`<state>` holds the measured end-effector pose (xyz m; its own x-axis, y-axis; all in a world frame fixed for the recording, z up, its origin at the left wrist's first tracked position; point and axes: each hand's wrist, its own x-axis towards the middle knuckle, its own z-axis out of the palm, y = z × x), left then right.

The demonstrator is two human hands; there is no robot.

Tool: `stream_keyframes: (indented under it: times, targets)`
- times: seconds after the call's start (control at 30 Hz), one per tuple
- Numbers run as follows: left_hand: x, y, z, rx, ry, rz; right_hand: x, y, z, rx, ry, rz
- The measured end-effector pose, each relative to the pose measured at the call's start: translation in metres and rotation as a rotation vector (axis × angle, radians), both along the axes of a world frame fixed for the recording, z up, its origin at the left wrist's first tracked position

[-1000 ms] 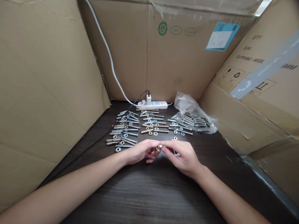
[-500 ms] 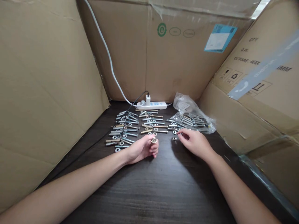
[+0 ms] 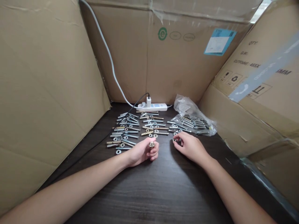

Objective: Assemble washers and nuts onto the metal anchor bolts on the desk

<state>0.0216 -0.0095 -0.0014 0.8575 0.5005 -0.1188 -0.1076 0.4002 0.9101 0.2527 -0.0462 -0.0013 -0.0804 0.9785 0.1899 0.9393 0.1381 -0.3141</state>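
Observation:
My left hand (image 3: pixel 143 151) is closed around a bolt (image 3: pixel 151 144). Its metal end points up between thumb and fingers, while the lower part is hidden in the grip. To the right, my right hand (image 3: pixel 190 145) rests low over the dark table, thumb and forefinger pinched on a small nut (image 3: pixel 174 140) that is partly covered by the fingertips. Just beyond the two hands lie flat washers (image 3: pixel 155 136) and another bolt (image 3: pixel 161 133).
Rows of bolts, metal sleeves and nuts (image 3: pixel 118 152) spread at the left and middle. A clear plastic bag (image 3: pixel 187 107) with more bolts lies back right. Behind stands a white power strip (image 3: pixel 158 107) with cables. Cardboard walls (image 3: pixel 126 56) enclose the table (image 3: pixel 144 196).
My right hand has moved slightly left and down, closing its fingertips on the nut that lay beside them. The bolt in my left hand has tilted, and the washer around its end shows less.

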Motion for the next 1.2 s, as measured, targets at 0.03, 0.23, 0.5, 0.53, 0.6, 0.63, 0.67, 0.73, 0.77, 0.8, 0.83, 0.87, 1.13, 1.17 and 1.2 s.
stream_keyframes:
  times: [0.03, 0.23, 0.5, 0.53, 0.6, 0.63, 0.67, 0.73, 0.77, 0.8, 0.83, 0.87, 1.13, 1.17, 1.2]
  targets:
    - [0.000, 0.000, 0.000, -0.017, -0.002, 0.002, -0.002, -0.001, 0.001, 0.023, 0.017, 0.010]
    - [-0.001, 0.001, 0.002, -0.104, -0.041, -0.065, -0.012, -0.007, 0.006, 0.116, 0.073, 0.086]
    - [-0.001, 0.001, -0.006, -0.033, -0.064, -0.076, -0.019, -0.008, 0.003, 0.053, 0.199, 0.121]
    - [-0.001, 0.001, -0.007, -0.019, -0.058, -0.076, -0.021, -0.008, 0.002, 0.016, 0.256, 0.121]
    - [-0.001, 0.000, -0.009, 0.022, -0.032, -0.067, -0.023, -0.007, -0.003, -0.064, 0.393, 0.125]
    - [-0.001, 0.000, -0.009, 0.051, -0.013, -0.063, -0.024, -0.006, -0.005, -0.091, 0.462, 0.125]
    - [0.000, -0.001, -0.008, 0.090, 0.010, -0.059, -0.025, -0.005, -0.007, -0.104, 0.521, 0.123]
    - [0.000, -0.004, -0.006, 0.192, 0.066, -0.055, -0.024, -0.002, -0.011, -0.082, 0.588, 0.112]
    - [0.000, -0.006, -0.004, 0.252, 0.097, -0.055, -0.023, -0.001, -0.012, -0.067, 0.596, 0.103]
    - [0.000, -0.008, -0.002, 0.311, 0.131, -0.059, -0.023, 0.000, -0.013, -0.063, 0.593, 0.100]
    - [0.000, -0.010, 0.000, 0.368, 0.159, -0.069, -0.022, 0.000, -0.013, -0.066, 0.585, 0.103]
    - [0.000, -0.011, 0.002, 0.418, 0.175, -0.080, -0.022, 0.000, -0.012, -0.074, 0.578, 0.113]
    - [-0.005, -0.019, 0.004, 0.777, 0.228, -0.154, -0.032, -0.009, -0.002, -0.148, 0.267, 0.142]
    - [-0.006, -0.020, 0.004, 0.842, 0.247, -0.141, -0.033, -0.010, -0.002, -0.136, 0.238, 0.142]
    - [-0.007, -0.022, 0.005, 0.892, 0.280, -0.123, -0.033, -0.010, -0.002, -0.122, 0.219, 0.146]
